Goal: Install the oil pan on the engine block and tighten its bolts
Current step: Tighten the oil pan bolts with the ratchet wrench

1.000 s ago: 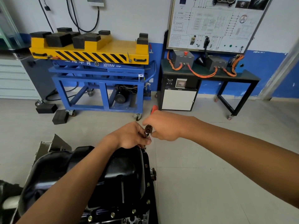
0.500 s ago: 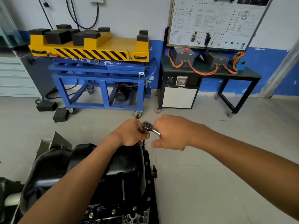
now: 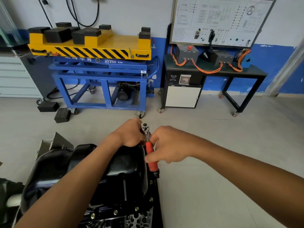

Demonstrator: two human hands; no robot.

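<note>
Oil pan (image 3: 102,167): black, seated open side down on the engine block (image 3: 134,219), at the lower left of the view.
Bolts (image 3: 115,211): a row sits along the pan's near flange.
Ratchet wrench (image 3: 151,155): at the pan's far right corner, chrome head away from the person, red handle pointing back along the pan's right edge.
Left hand (image 3: 130,134): fingers curled round the wrench's head end; what sits beneath is hidden.
Right hand (image 3: 171,145): fingers (image 3: 148,159) holding the red handle.
Behind: a yellow-topped blue lift cart (image 3: 102,66) on the floor (image 3: 213,178).
</note>
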